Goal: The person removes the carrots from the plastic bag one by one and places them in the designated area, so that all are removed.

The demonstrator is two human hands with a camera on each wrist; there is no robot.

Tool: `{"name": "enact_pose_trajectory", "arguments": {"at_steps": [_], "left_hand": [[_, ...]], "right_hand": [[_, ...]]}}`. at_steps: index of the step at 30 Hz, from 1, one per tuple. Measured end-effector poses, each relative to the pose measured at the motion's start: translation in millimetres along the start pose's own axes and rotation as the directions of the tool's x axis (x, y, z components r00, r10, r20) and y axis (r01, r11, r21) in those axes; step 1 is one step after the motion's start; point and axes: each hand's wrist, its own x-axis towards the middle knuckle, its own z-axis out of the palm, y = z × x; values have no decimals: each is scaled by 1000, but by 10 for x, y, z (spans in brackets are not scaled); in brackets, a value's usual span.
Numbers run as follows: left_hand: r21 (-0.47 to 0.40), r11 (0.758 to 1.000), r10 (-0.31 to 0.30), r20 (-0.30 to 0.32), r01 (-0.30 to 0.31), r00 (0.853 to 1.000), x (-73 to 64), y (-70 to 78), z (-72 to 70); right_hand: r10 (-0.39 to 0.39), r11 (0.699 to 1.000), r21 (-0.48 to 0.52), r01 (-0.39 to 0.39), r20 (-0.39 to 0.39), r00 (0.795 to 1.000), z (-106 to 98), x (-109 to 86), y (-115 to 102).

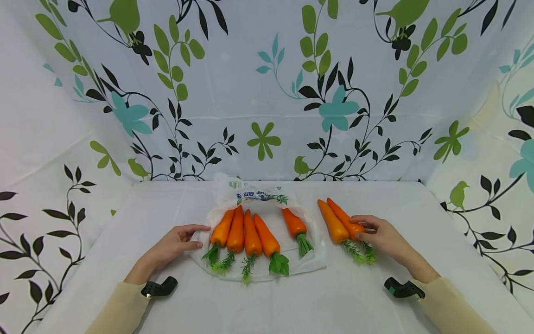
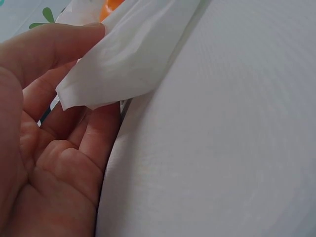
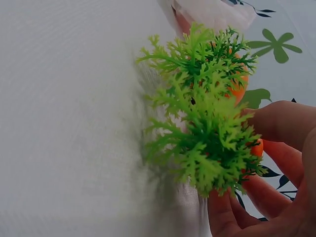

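Observation:
A white plastic bag (image 1: 308,265) lies flat with several toy carrots on it: a row of orange ones, such as this carrot (image 1: 252,234), and a lone carrot (image 1: 293,223) further right. My left hand (image 1: 177,241) pinches the bag's left edge, the thumb above and the fingers beneath the film (image 2: 118,74). Beyond the bag's right side lie two more carrots side by side. My right hand (image 1: 380,234) holds the outer carrot (image 1: 339,212) near its leafy end, against the inner carrot (image 1: 331,221). Green fronds (image 3: 212,143) hide most of both carrots in the right wrist view.
The white table (image 1: 271,306) extends in front of the bag and to both sides. Behind it hangs a cloth (image 1: 233,106) printed with leaves and birds. Each wrist wears a black strap device (image 1: 160,287).

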Motion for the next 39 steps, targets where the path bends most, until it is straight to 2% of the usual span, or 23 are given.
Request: {"name": "enact_pose_trajectory", "arguments": {"at_steps": [12, 17, 24, 28, 39], "left_hand": [[16, 1000, -8, -7, 8, 1000, -9, 17, 5], [10, 1000, -1, -8, 1, 1000, -1, -2, 0], [2, 1000, -21, -13, 21, 1000, 13, -14, -10], [0, 1000, -8, -6, 8, 1000, 9, -4, -11], [-2, 1000, 6, 1, -6, 1000, 9, -16, -11]], "right_hand": [[-11, 999, -30, 11, -8, 1000, -2, 15, -32], [-18, 999, -46, 18, -6, 1000, -32, 13, -54], [-15, 999, -38, 15, 2, 1000, -99, 9, -63], [-18, 999, -34, 18, -1, 1000, -142, 4, -92], [-85, 996, -12, 85, -8, 996, -138, 35, -240]]}}
